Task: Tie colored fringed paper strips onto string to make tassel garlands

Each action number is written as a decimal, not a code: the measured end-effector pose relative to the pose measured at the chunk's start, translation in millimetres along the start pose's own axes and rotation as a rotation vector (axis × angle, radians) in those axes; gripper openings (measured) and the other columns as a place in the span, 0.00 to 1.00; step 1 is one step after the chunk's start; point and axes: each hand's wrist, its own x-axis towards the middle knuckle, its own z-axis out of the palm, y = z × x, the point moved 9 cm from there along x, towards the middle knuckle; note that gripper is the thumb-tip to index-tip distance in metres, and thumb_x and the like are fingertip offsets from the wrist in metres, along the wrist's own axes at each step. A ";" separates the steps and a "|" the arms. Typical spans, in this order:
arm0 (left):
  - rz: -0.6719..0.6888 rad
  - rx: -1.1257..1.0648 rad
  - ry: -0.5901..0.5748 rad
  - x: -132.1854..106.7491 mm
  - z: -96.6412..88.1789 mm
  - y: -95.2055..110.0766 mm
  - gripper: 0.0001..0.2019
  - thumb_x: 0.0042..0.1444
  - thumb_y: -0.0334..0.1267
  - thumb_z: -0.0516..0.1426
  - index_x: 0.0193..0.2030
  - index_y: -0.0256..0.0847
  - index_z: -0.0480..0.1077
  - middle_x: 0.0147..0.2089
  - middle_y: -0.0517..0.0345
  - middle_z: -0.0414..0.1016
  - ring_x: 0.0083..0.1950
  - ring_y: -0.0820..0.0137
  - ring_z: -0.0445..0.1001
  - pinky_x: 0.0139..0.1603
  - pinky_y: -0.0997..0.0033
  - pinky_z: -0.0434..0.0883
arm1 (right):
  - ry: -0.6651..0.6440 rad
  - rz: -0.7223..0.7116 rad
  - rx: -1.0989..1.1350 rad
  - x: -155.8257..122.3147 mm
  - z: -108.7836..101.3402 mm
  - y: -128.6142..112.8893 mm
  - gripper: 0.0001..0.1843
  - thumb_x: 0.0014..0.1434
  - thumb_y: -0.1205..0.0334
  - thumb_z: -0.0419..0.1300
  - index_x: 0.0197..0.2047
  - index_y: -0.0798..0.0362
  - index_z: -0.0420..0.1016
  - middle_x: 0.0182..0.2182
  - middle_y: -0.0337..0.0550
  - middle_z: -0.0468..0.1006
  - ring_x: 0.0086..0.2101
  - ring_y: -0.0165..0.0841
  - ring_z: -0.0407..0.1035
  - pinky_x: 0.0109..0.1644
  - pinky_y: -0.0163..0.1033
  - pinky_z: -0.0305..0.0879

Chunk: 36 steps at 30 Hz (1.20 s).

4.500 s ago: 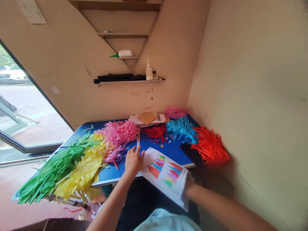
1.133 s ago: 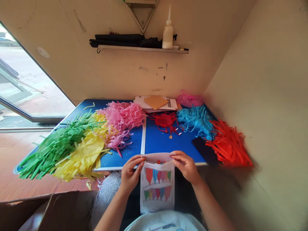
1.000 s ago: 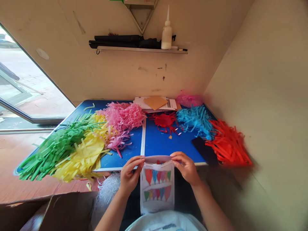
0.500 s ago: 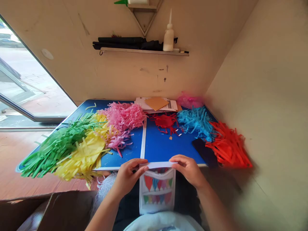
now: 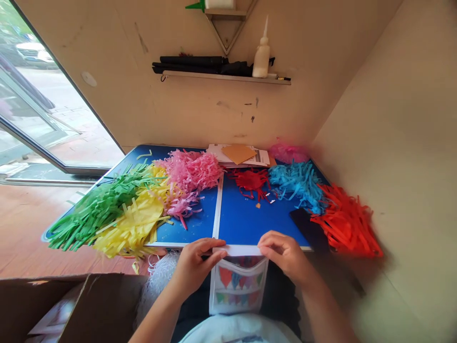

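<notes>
A white printed sheet (image 5: 237,286) with rows of coloured pennants hangs over my lap, its top edge folded toward me. My left hand (image 5: 194,267) pinches the folded edge at its left corner. My right hand (image 5: 285,255) pinches it at the right corner. Both hands are just in front of the near edge of the blue table (image 5: 246,221).
Fringed paper lies in heaps on the table: green (image 5: 96,209), yellow (image 5: 134,224), pink (image 5: 191,174), red (image 5: 252,181), blue (image 5: 296,183), orange-red (image 5: 344,221). A black phone (image 5: 309,228), stacked papers (image 5: 241,155), a glue bottle (image 5: 262,52) on a shelf, a cardboard box (image 5: 71,309).
Since 4.5 s ago the sheet came off the table into both hands. Over the last second its top edge was folded further down toward me, with the hands sliding lower.
</notes>
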 end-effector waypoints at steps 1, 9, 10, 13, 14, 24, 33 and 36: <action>0.027 0.006 -0.001 0.6 0.6 2.9 0.10 0.55 0.46 0.61 0.40 0.46 0.80 0.37 0.55 0.83 0.38 0.65 0.81 0.39 0.72 0.76 | -0.040 -0.027 -0.093 3.1 2.1 -9.8 0.07 0.59 0.55 0.65 0.35 0.49 0.80 0.36 0.42 0.79 0.37 0.35 0.74 0.40 0.35 0.68; 0.183 0.006 -0.019 2.8 4.7 17.2 0.09 0.55 0.41 0.63 0.41 0.46 0.80 0.37 0.54 0.83 0.37 0.66 0.81 0.37 0.73 0.77 | -0.211 -0.301 -0.439 17.1 32.9 -47.9 0.15 0.67 0.55 0.55 0.52 0.45 0.78 0.41 0.41 0.83 0.40 0.35 0.76 0.42 0.35 0.67; 0.196 0.019 -0.017 2.3 4.8 18.2 0.08 0.57 0.39 0.61 0.42 0.46 0.80 0.38 0.54 0.83 0.37 0.67 0.81 0.37 0.74 0.77 | -0.205 -0.296 -0.418 17.0 34.6 -46.2 0.15 0.67 0.55 0.55 0.53 0.45 0.77 0.42 0.41 0.83 0.41 0.35 0.76 0.43 0.36 0.67; 0.241 0.049 0.019 -0.1 4.3 19.9 0.11 0.60 0.35 0.57 0.44 0.47 0.80 0.41 0.54 0.83 0.40 0.67 0.81 0.39 0.74 0.77 | -0.183 -0.250 -0.332 16.1 36.5 -41.1 0.15 0.68 0.55 0.54 0.52 0.45 0.78 0.43 0.40 0.82 0.43 0.35 0.76 0.45 0.36 0.68; 0.264 0.047 0.035 -1.3 4.4 20.6 0.11 0.60 0.34 0.56 0.45 0.47 0.79 0.42 0.54 0.83 0.41 0.67 0.81 0.40 0.74 0.78 | -0.170 -0.229 -0.305 16.0 35.9 -39.6 0.15 0.68 0.55 0.53 0.50 0.45 0.79 0.43 0.39 0.83 0.43 0.35 0.76 0.46 0.36 0.68; 0.293 0.075 0.199 -6.0 2.4 17.4 0.09 0.58 0.34 0.58 0.41 0.45 0.80 0.36 0.55 0.84 0.32 0.69 0.81 0.32 0.76 0.77 | -0.097 -0.241 -0.349 21.9 36.1 -34.0 0.14 0.65 0.58 0.58 0.53 0.42 0.77 0.45 0.39 0.82 0.43 0.37 0.77 0.46 0.38 0.70; 0.253 -0.042 0.136 -3.6 3.4 13.9 0.11 0.60 0.37 0.56 0.43 0.42 0.79 0.41 0.51 0.83 0.40 0.65 0.82 0.39 0.70 0.78 | -0.194 -0.278 -0.285 21.0 43.2 -34.9 0.19 0.65 0.67 0.53 0.54 0.41 0.76 0.44 0.38 0.82 0.41 0.35 0.78 0.42 0.36 0.71; 0.173 -0.075 0.108 -2.5 4.6 10.6 0.11 0.60 0.41 0.57 0.41 0.41 0.80 0.39 0.51 0.83 0.39 0.64 0.82 0.39 0.70 0.78 | -0.189 -0.252 -0.265 20.3 39.8 -36.6 0.16 0.66 0.63 0.54 0.52 0.43 0.78 0.44 0.40 0.82 0.42 0.36 0.77 0.44 0.38 0.71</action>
